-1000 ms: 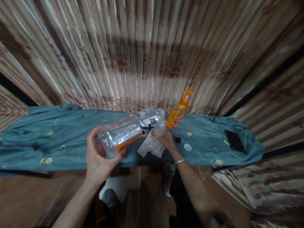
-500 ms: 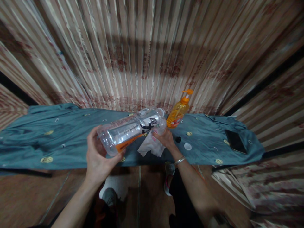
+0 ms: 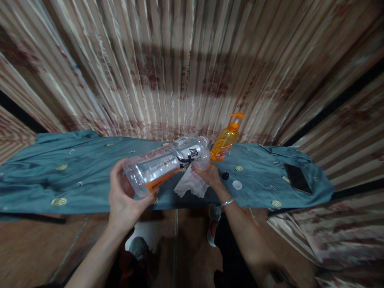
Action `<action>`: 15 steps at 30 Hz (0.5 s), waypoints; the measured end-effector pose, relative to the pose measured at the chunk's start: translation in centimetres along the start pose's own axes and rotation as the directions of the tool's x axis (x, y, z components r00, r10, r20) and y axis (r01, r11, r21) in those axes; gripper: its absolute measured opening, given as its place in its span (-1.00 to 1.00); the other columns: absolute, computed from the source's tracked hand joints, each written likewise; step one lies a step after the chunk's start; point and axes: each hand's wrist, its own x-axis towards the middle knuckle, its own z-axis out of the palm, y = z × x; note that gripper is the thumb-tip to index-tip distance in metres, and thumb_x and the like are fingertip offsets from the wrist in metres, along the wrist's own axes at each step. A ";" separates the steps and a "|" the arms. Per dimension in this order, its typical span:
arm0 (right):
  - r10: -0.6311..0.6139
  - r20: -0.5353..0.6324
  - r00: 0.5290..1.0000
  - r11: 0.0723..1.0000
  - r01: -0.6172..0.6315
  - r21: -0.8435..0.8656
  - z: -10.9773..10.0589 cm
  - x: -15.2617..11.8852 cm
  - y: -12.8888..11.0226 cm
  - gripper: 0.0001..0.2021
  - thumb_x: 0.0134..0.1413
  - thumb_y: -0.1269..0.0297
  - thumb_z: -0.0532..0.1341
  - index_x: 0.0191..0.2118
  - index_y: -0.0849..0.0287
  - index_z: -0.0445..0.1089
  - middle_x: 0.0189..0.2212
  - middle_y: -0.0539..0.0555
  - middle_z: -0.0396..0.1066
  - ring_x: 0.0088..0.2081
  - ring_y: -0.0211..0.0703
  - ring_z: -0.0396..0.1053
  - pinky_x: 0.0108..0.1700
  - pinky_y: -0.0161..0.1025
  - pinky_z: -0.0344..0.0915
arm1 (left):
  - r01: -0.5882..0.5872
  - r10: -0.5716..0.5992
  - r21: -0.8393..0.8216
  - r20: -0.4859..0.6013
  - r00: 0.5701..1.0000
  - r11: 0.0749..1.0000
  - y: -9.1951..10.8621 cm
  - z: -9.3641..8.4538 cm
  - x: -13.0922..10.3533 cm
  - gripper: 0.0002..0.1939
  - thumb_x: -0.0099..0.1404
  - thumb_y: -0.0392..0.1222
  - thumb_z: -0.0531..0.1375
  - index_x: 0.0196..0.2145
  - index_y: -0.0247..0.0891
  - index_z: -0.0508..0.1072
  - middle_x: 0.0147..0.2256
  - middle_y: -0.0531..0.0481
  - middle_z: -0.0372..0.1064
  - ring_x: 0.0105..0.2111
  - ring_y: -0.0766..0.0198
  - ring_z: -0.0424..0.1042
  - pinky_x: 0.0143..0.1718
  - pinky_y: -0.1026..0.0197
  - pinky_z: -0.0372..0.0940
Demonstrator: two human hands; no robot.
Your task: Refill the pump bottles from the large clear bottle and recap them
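My left hand (image 3: pixel 124 196) is wrapped around the base end of a large clear plastic bottle (image 3: pixel 163 164) with a silver, black and orange label. The bottle is tilted nearly flat, its mouth pointing right. Under that mouth end, my right hand (image 3: pixel 210 174) is closed on a small clear plastic bottle (image 3: pixel 205 159), partly hidden by the large one. Whether the two mouths touch I cannot tell. A white tissue or cloth (image 3: pixel 190 185) with a ragged edge and pink marks shows below, beside my right fingers. Just right of that hand are a black cap (image 3: pixel 225 176) and a white round cap (image 3: pixel 237 185).
An orange pump bottle (image 3: pixel 225 142) stands behind my right hand. A black phone (image 3: pixel 298 178) lies toward the right end of the narrow table with its teal cloth (image 3: pixel 81 168). Pleated curtains (image 3: pixel 186 72) hang close behind it. My shoes show on the floor below.
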 end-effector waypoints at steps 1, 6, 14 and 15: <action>-0.002 0.002 1.000 1.000 0.002 0.005 0.0 0.0 0.0 -0.54 0.21 0.12 0.48 0.15 0.15 0.47 0.04 0.28 0.69 0.13 0.19 0.66 0.16 -0.05 0.59 | 0.004 -0.004 0.003 0.020 1.000 1.000 0.0 0.0 0.0 -0.08 -0.10 -0.04 0.59 0.19 -0.08 0.35 0.14 -0.18 0.53 0.12 -0.17 0.62 0.13 -0.15 0.59; -0.017 -0.011 1.000 1.000 0.017 0.021 0.1 0.1 0.1 -0.54 0.19 0.14 0.48 0.14 0.12 0.48 0.04 0.25 0.69 0.12 0.17 0.67 0.13 -0.07 0.60 | 0.001 -0.002 -0.024 -0.042 0.999 1.000 -0.2 0.3 -0.1 -0.03 -0.16 0.01 0.59 0.18 -0.09 0.34 0.14 -0.21 0.52 0.12 -0.19 0.61 0.16 -0.19 0.57; -0.042 -0.022 0.999 0.999 0.043 0.014 0.3 0.2 0.4 -0.52 0.17 0.12 0.48 0.15 0.13 0.49 0.03 0.24 0.69 0.10 0.16 0.68 0.12 -0.05 0.60 | -0.012 0.012 -0.012 -0.042 0.999 1.000 -0.1 0.3 -0.1 -0.06 -0.15 0.00 0.58 0.17 -0.08 0.35 0.12 -0.21 0.53 0.11 -0.16 0.61 0.13 -0.16 0.58; -0.042 -0.022 0.999 0.999 0.042 0.015 0.3 0.2 0.5 -0.53 0.17 0.11 0.48 0.14 0.12 0.49 0.01 0.24 0.70 0.10 0.17 0.68 0.12 -0.05 0.61 | -0.007 0.007 -0.011 -0.039 0.999 1.000 -0.1 0.3 -0.1 -0.06 -0.15 0.00 0.59 0.17 -0.07 0.34 0.13 -0.21 0.53 0.12 -0.17 0.61 0.14 -0.17 0.58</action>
